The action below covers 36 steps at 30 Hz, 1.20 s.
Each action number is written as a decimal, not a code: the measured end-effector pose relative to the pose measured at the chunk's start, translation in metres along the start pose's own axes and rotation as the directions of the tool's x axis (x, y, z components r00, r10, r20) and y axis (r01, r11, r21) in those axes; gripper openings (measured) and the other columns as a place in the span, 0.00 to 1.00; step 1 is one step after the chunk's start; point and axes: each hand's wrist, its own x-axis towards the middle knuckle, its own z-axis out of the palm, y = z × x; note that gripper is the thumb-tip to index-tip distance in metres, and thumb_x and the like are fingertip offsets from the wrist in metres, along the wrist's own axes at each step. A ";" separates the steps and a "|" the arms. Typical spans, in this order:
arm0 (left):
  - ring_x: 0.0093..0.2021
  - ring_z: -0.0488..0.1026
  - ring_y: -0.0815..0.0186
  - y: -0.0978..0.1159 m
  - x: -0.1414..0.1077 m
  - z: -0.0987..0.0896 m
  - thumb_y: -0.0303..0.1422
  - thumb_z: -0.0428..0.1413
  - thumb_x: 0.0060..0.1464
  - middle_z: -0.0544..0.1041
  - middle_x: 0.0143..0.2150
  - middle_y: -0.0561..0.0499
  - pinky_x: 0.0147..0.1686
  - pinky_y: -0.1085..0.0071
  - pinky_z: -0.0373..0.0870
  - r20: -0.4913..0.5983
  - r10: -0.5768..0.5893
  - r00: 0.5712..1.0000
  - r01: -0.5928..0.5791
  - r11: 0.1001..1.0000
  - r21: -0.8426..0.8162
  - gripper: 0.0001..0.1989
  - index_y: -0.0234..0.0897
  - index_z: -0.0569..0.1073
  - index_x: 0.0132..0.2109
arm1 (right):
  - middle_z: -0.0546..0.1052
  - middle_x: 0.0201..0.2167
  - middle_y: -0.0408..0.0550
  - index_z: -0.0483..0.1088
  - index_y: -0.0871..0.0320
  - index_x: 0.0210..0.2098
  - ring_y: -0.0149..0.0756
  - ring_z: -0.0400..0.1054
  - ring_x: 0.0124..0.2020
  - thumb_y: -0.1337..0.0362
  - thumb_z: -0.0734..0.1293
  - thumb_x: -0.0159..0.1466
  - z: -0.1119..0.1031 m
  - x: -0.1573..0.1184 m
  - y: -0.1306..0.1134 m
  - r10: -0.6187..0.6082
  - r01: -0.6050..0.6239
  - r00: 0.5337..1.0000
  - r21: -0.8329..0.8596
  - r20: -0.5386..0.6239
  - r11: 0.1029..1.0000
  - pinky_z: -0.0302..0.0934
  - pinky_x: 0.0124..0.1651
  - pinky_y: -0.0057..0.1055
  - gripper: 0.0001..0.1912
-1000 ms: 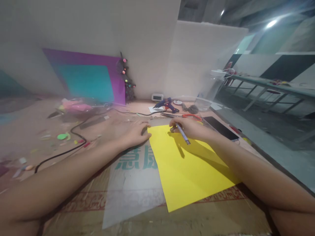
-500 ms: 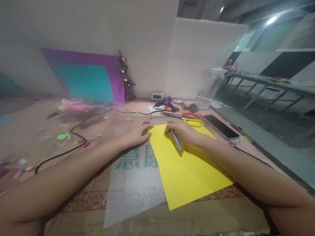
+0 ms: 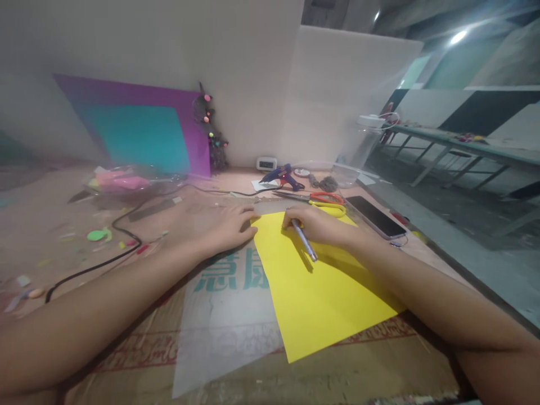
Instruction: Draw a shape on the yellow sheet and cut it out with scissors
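Note:
A yellow sheet lies slanted on the table, partly over a translucent sheet. My right hand is closed around a silvery pen above the upper part of the yellow sheet, and the pen's shadow falls on the paper. My left hand rests flat with fingers apart, its fingertips at the yellow sheet's upper left corner. The end of the pen nearest the fingertips is hidden by my right hand.
Scissors, a blue glue gun and a small white clock lie beyond my hands. A phone is at the right. A black cable and scraps are at the left.
The view has shifted slightly, so the background things sit a little further left. The pen's free end has tilted slightly right over the sheet; my left hand stays in place.

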 end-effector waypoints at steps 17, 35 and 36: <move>0.66 0.62 0.51 0.000 0.001 0.000 0.41 0.49 0.60 0.68 0.65 0.43 0.66 0.50 0.57 -0.010 0.003 1.000 -0.002 1.000 0.008 0.24 0.38 0.73 0.59 | 0.76 0.35 0.49 0.73 0.57 0.34 0.41 0.69 0.39 0.67 0.66 0.59 0.009 0.007 0.033 0.185 -0.169 0.942 0.080 -0.282 0.982 0.59 0.43 0.35 0.04; 0.62 0.66 0.50 -0.001 0.000 0.007 0.39 0.51 0.59 0.72 0.61 0.40 0.63 0.49 0.61 -0.090 0.004 0.996 -0.006 1.000 -0.012 0.22 0.34 0.70 0.58 | 0.76 0.40 0.50 0.70 0.55 0.41 0.39 0.72 0.43 0.48 0.59 0.68 0.028 0.029 0.010 0.375 -0.074 0.922 0.904 -0.099 0.422 0.67 0.48 0.38 0.18; 0.63 0.66 0.50 -0.001 -0.001 0.007 0.39 0.51 0.59 0.71 0.62 0.40 0.63 0.49 0.61 -0.090 0.008 0.996 -0.009 1.000 -0.009 0.22 0.34 0.70 0.58 | 0.75 0.36 0.48 0.70 0.55 0.40 0.37 0.71 0.39 0.48 0.59 0.68 0.028 0.027 0.012 0.351 -0.075 0.926 0.843 -0.140 0.533 0.66 0.44 0.36 0.18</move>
